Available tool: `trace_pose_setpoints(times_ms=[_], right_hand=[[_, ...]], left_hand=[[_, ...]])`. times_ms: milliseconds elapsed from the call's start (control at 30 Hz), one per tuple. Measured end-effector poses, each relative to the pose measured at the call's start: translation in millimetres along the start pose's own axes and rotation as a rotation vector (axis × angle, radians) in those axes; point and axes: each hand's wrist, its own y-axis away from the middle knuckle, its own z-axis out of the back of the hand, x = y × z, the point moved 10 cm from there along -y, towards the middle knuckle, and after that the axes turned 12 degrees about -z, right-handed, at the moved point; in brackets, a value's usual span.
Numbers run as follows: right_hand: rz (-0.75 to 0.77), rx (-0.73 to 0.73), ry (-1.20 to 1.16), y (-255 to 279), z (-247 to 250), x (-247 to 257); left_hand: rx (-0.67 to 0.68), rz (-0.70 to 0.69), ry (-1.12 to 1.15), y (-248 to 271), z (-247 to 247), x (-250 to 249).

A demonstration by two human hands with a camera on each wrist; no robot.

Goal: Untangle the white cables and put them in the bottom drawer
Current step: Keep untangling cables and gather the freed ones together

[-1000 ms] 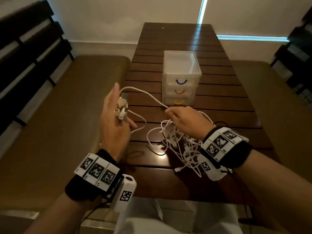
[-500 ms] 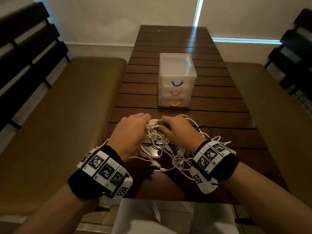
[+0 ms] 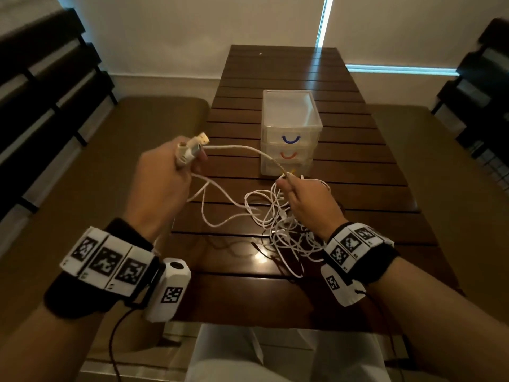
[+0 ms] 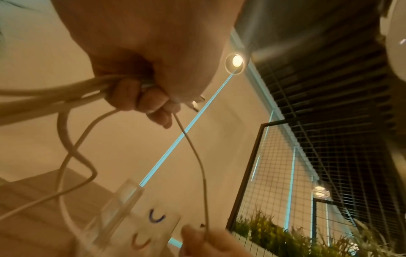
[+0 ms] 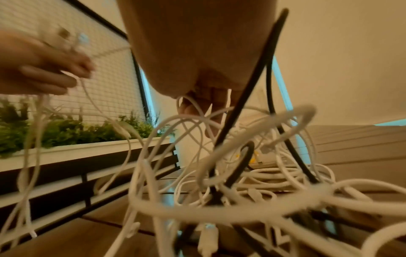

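On the slatted wooden table (image 3: pixel 358 188), untangling is mid-step, nothing stowed yet. Left hand (image 3: pixel 162 183) is raised off the table, fingers curled round a bunch of white plug ends (image 3: pixel 192 150); the left wrist view shows several cords gathered in that fist. From there one white cable (image 3: pixel 242 148) runs across to the right hand (image 3: pixel 308 199), which pinches it between thumb and fingertips just in front of the drawer unit. Remaining white cables (image 3: pixel 278 224) lie as a loose knotted heap on the table, under and beside the right hand and wrist.

My read: ends are being collected left, strand being traced right. Next move calls for sliding the right pinch along that strand and lifting it clear of the loops, gently. A hard pull would likely cinch the heap.

Clear plastic three-drawer unit (image 3: pixel 292 117) sits mid-table beyond the hands, handles blue (image 3: pixel 291 139), red (image 3: pixel 288 155) and yellow at the bottom, that one mostly hidden behind cable and fingers. All three drawers look closed, so the bottom one still needs opening, and both hands are occupied.

In the way: a black cable (image 5: pixel 248 83) is threaded through the white heap, clear in the right wrist view, and needs separating out. The wrist camera lead also trails near the heap. Padded benches flank the table.
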Motion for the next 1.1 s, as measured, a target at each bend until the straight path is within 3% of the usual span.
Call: trace_pose_setpoints(times_ms=[133,233,433,567,667,900,1100], right_hand=[[0.039,-0.017,0.034,5.9,0.0,18.5],[0.063,-0.049,0.029,4.7,12.2,31.3],[0.201,0.163,0.024,9.4,-15.2,76.3],[0.272,0.259,0.117,20.7,-47.2,93.9],[0.285,0.293,0.140,23.3,-62.2,97.1],[0.248,0.319,0.172,22.8,-72.6,93.4],[0.044,0.402,0.371,15.5,-91.4,51.7]], left_hand=[[0.105,0.123,-0.100,18.7,-16.3,41.3],[0.062,0.235,-0.140,25.9,-0.1,67.8],[-0.021,0.369,-0.175,32.2,45.1,114.6],[-0.106,0.500,0.043,50.5,57.9,148.4],[-0.081,0.586,0.156,67.4,53.6,163.8],[-0.080,0.563,0.240,75.9,45.6,164.8],[0.059,0.428,0.403,65.1,13.6,113.1]])
